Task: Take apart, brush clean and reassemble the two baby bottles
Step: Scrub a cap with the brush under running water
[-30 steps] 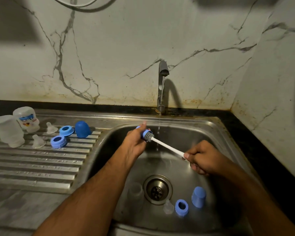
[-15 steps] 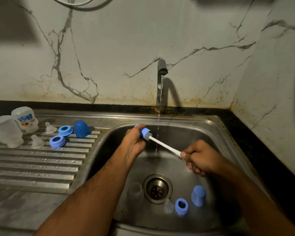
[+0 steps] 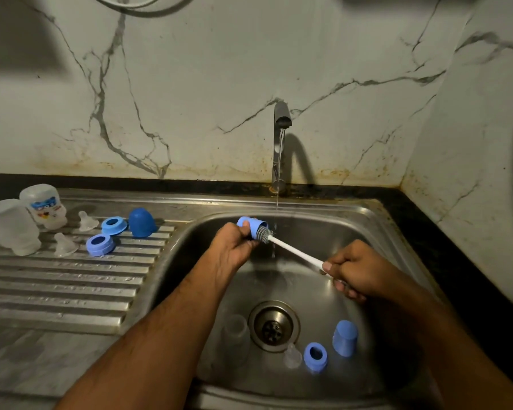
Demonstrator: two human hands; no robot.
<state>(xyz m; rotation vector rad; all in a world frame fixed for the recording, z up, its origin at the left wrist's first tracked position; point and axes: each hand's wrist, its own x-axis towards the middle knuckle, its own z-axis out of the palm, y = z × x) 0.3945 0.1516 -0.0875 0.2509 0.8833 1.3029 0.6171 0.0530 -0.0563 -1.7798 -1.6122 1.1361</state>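
My left hand (image 3: 234,245) grips a light blue bottle cap (image 3: 251,225) over the sink, its mouth facing right. My right hand (image 3: 357,269) holds the white handle of a bottle brush (image 3: 293,250); its grey bristles sit at the cap's mouth. On the drainboard stand two clear bottles (image 3: 11,226) (image 3: 45,206) upside down, two clear teats (image 3: 87,221) (image 3: 65,244), two blue collar rings (image 3: 113,225) (image 3: 100,244) and a dark blue cap (image 3: 141,222). In the basin lie a clear bottle (image 3: 234,331), a teat (image 3: 292,355), a blue ring (image 3: 315,356) and a blue cap (image 3: 344,337).
The tap (image 3: 280,143) runs a thin stream of water just right of the held cap. The steel sink (image 3: 376,232) has its drain (image 3: 273,325) at the centre. A ribbed drainboard (image 3: 57,291) lies left, and marble walls close the back and right.
The brush head has drawn partly out of the cap, so more bristles show. Both hands stay in about the same place under the tap.
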